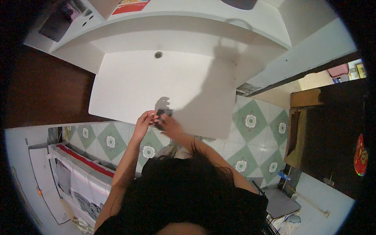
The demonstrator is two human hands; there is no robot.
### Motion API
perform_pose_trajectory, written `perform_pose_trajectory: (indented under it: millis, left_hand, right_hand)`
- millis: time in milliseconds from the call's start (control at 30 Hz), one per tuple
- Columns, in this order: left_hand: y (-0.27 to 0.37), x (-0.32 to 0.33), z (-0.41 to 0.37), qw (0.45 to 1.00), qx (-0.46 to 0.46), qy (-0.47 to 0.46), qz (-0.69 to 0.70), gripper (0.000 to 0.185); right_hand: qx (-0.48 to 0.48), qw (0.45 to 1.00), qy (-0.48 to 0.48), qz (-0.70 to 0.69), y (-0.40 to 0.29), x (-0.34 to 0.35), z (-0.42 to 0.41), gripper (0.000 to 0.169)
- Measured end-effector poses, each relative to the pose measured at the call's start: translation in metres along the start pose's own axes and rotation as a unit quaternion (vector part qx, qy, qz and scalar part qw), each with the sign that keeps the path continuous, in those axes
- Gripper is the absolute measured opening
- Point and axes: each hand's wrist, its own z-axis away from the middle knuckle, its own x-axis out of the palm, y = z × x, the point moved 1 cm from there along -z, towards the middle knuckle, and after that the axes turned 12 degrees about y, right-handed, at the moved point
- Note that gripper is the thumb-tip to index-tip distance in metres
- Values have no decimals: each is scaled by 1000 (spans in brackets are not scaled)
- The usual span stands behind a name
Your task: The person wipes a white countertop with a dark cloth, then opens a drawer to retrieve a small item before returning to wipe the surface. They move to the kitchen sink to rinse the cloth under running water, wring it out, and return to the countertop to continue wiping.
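A small dark object (160, 112) is between my two hands at the front edge of the white desk (141, 85). It is blurred and partly covered by fingers, so its exact kind cannot be told. My left hand (146, 119) holds its left side with the fingertips. Over its right side lies my right hand (172, 126), smeared by motion; whether those fingers grip it or only touch it is unclear. Shadows of the hands fall on the desktop just beyond them.
A round cable hole (158, 55) sits near the desk's back. Above runs a white shelf (182, 16) bearing a red printed item (130, 7). Green-and-white floor tiles (251, 120) surround the desk. A bed (79, 182) stands behind left, a dark door (332, 132) right.
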Motion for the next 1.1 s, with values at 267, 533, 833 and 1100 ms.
perform_pose_trajectory:
  millis: [267, 533, 833, 1100]
  left_hand:
    - [-15, -43, 7, 998, -1, 48, 29, 28]
    - [-14, -120, 30, 996, -1, 88, 34, 27]
    - [-49, -234, 16, 998, 10, 53, 38, 29]
    - [-71, -301, 21, 1000, 15, 9, -7, 26]
  right_hand:
    - [312, 879, 121, 338, 234, -130, 58, 67]
    - [273, 906, 246, 210, 53, 12, -62, 68]
    - [218, 964, 113, 102, -53, 85, -62, 45]
    - [465, 743, 305, 372, 10, 29, 39, 47]
